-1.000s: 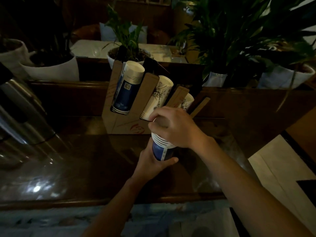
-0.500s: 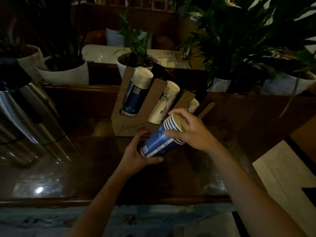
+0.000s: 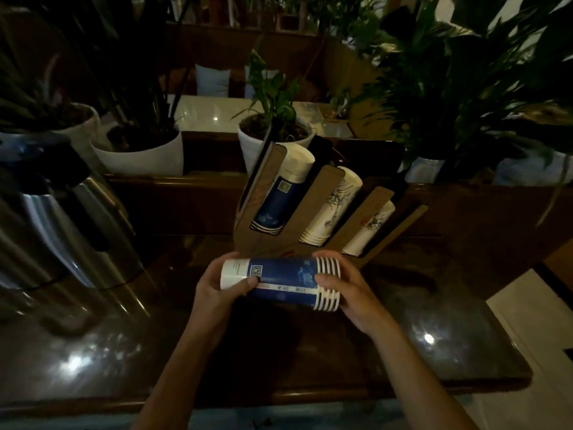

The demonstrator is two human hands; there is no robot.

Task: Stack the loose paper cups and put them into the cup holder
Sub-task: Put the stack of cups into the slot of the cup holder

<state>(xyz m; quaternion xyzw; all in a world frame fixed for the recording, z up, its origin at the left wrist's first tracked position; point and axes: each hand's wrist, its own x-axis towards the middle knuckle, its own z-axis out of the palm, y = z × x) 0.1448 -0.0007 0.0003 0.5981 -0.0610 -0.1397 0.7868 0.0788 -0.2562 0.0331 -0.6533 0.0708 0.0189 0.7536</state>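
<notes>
A stack of blue paper cups [image 3: 285,279] lies sideways in the air, bases to the left, striped rims to the right. My left hand [image 3: 217,293] grips its white base end. My right hand [image 3: 350,290] grips the rim end. Just behind stands the brown cardboard cup holder [image 3: 319,206] with three slanted slots. Its left slot holds a blue cup stack [image 3: 282,193]. The middle slot holds a white patterned stack [image 3: 333,206], and the right slot another white stack [image 3: 370,228].
A steel thermos jug [image 3: 62,225] stands at the left on the dark glossy counter [image 3: 310,352]. Potted plants in white pots [image 3: 139,153] line the ledge behind the holder. The counter's front edge runs below my arms; pale floor [image 3: 533,321] shows at right.
The cup stack went from upright on the counter to tilted, then lying sideways in both hands, lifted in front of the holder. The view has shifted closer.
</notes>
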